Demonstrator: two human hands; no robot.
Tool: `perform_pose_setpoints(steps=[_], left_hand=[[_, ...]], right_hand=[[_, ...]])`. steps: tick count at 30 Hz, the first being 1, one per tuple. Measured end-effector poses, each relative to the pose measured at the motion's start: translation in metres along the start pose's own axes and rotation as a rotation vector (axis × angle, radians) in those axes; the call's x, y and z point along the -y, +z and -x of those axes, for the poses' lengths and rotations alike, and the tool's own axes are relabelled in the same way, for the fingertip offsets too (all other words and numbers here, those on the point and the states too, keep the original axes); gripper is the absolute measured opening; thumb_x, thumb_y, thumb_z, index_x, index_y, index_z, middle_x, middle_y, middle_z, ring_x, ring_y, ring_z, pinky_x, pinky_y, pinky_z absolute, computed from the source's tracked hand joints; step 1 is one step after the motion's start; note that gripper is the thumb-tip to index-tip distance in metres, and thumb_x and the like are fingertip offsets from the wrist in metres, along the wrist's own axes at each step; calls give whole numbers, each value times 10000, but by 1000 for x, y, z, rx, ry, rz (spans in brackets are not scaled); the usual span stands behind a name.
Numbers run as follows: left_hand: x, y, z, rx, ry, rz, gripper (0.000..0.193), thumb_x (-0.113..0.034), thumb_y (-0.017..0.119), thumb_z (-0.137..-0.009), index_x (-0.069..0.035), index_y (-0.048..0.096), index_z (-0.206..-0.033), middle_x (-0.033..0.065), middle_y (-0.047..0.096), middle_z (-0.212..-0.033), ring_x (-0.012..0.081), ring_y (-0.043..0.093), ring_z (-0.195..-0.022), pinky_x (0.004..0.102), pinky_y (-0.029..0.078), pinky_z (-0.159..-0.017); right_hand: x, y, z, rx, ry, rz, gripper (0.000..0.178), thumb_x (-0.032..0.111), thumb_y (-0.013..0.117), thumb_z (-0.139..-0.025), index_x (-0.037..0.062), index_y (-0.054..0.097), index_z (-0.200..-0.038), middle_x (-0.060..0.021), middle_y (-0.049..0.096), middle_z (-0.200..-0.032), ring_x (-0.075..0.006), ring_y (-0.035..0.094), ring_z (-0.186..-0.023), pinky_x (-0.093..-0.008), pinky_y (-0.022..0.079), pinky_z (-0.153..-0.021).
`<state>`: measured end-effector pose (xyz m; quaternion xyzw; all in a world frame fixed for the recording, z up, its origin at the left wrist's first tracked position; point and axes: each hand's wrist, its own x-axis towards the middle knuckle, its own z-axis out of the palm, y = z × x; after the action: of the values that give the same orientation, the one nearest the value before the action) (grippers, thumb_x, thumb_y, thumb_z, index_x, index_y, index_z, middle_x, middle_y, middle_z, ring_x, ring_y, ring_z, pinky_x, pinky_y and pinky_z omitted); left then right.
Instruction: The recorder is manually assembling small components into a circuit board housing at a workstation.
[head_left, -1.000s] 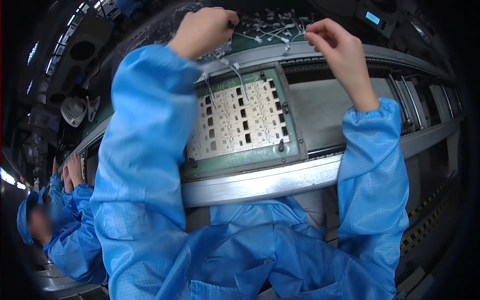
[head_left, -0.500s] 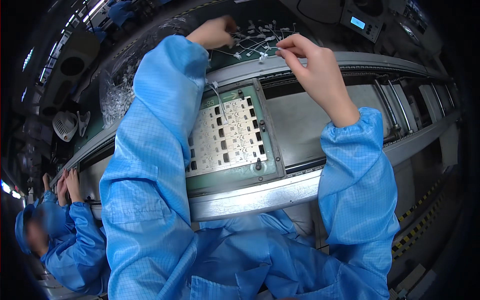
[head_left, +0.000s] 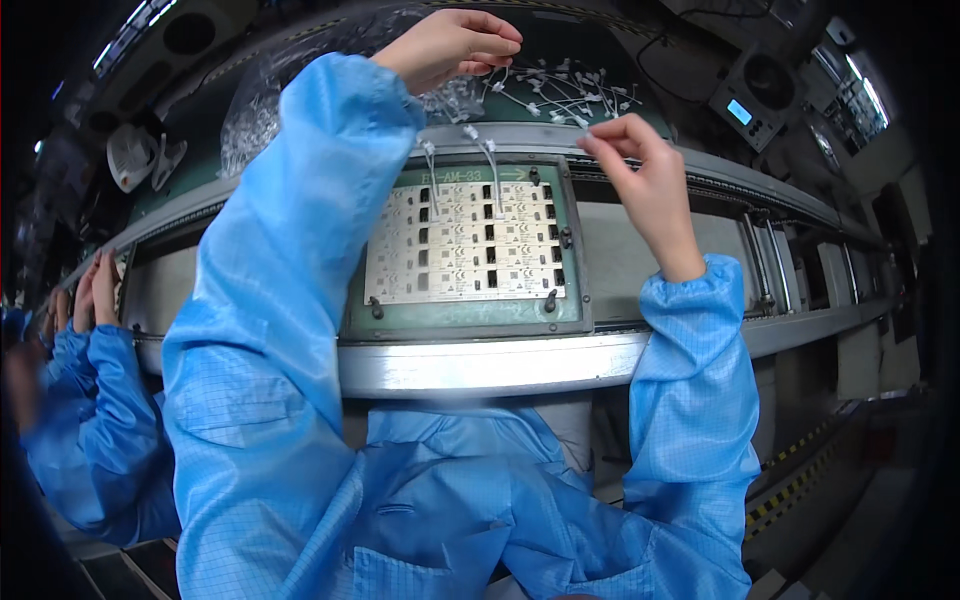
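My left hand (head_left: 458, 46) is raised beyond the conveyor's far rail, fingertips pinched, with a thin white connector cable (head_left: 497, 82) trailing below them. My right hand (head_left: 645, 172) hovers over the far rail, thumb and forefinger pinched at the end of another white cable; the fingers partly hide its tip. Between my arms, a green fixture (head_left: 460, 322) carries a panel of white circuit boards (head_left: 455, 268) with black parts. Two white cables, the left one (head_left: 433, 180) and the right one (head_left: 492, 172), run from these boards over the fixture's far edge.
Loose white cables (head_left: 570, 92) lie on the green surface beyond the rail. A clear bag of white parts (head_left: 250, 130) is at far left, near a small white fan (head_left: 130, 158). A device with a lit display (head_left: 740, 112) stands far right. Another person's hands (head_left: 95, 292) are at left.
The view has turned, shifting the scene. My left hand has risen from the loose cables, and its sleeve uncovers a second cable on the boards. My right hand stays pinched, a little lower.
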<state>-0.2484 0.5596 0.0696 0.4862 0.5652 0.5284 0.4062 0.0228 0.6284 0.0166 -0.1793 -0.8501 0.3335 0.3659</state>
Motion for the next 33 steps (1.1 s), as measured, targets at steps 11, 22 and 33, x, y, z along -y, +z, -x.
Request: perform_pose_setpoints(steps=[11, 22, 33], left_hand=[[32, -36, 184, -207, 364, -76, 202, -100, 687, -907, -16, 684, -1091, 59, 688, -1022, 158, 667, -996, 261, 515, -919], [54, -37, 170, -48, 546, 138, 188, -67, 675, -926, 12, 678, -1098, 45, 697, -937, 86, 647, -857, 209, 502, -741], [48, -35, 181, -17, 99, 267, 150, -82, 642, -956, 12, 625, -1072, 42, 646, -906, 92, 611, -803, 229, 506, -749]], right_hand=[[39, 57, 30, 347, -290, 275, 100, 41, 730, -823, -4, 676, -895, -78, 643, -797, -198, 632, -746, -305, 512, -653], [41, 48, 42, 423, 28, 245, 69, 5, 689, -854, -21, 699, -917, -59, 622, -890, -124, 576, -817, -247, 457, -737], [37, 47, 42, 412, -27, 309, 60, 26, 699, -852, -5, 711, -902, -39, 611, -846, -123, 535, -786, -247, 428, -706]])
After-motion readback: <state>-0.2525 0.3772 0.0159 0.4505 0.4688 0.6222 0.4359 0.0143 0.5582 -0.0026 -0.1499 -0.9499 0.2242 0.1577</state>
